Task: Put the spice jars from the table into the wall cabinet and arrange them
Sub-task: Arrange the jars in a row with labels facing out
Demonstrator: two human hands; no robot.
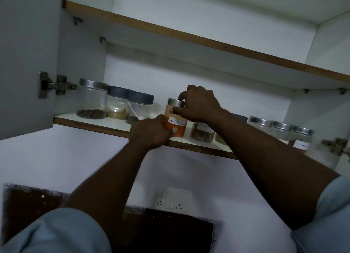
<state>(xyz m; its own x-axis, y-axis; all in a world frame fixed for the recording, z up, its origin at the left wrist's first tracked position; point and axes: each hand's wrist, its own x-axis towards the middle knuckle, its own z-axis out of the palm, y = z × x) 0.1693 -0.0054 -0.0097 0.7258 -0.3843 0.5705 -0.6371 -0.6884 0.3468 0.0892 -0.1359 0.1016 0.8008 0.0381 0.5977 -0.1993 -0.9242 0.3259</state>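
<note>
An orange jar of red chilli powder (175, 122) with a silver lid and a handwritten label stands at the front edge of the lower cabinet shelf (113, 124). My left hand (151, 132) grips its lower body. My right hand (198, 103) holds its lid from above, thumb on the jar's upper side. Three jars stand at the shelf's left: a clove jar (91, 99), a jar with pale powder (117, 103) and a dark-lidded jar (139, 107). A brown-filled jar (201, 132) stands just right of the orange one, partly behind my right forearm.
Three silver-lidded jars (282, 132) stand at the shelf's right end. An upper shelf (189, 36) spans the cabinet above. The left cabinet door (26, 63) hangs open on its hinge (55, 85). A wall socket (173, 198) sits on the wall below the cabinet.
</note>
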